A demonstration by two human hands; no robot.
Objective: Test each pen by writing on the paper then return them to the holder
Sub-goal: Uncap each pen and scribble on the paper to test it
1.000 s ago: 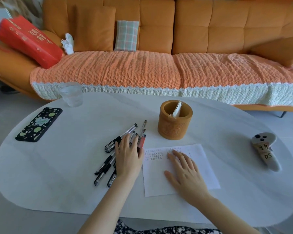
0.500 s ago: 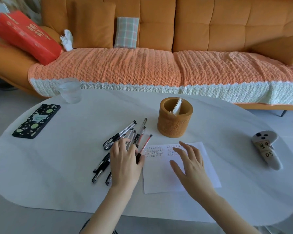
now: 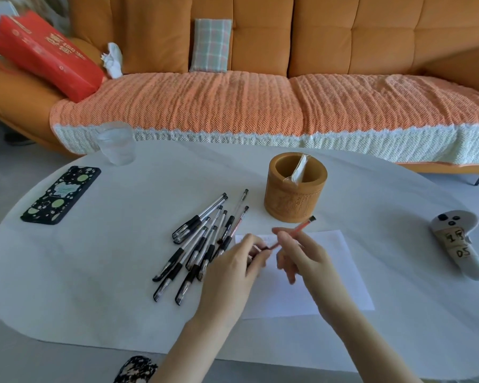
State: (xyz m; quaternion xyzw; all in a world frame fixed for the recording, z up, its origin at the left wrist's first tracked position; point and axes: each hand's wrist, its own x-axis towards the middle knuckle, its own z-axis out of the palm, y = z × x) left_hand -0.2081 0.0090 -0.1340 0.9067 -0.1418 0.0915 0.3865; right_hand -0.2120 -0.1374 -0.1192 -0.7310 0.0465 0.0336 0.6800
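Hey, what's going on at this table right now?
A person holds a red pen in both hands above the paper: the right hand grips the barrel, the left hand pinches its lower end. The other pens lie piled on the table beside the paper, and the wooden holder stands behind it.

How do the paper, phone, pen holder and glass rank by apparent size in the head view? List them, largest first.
1. paper, though hands cover part of it
2-3. phone and pen holder: too alike to rank
4. glass, smallest, but also farthest from the camera
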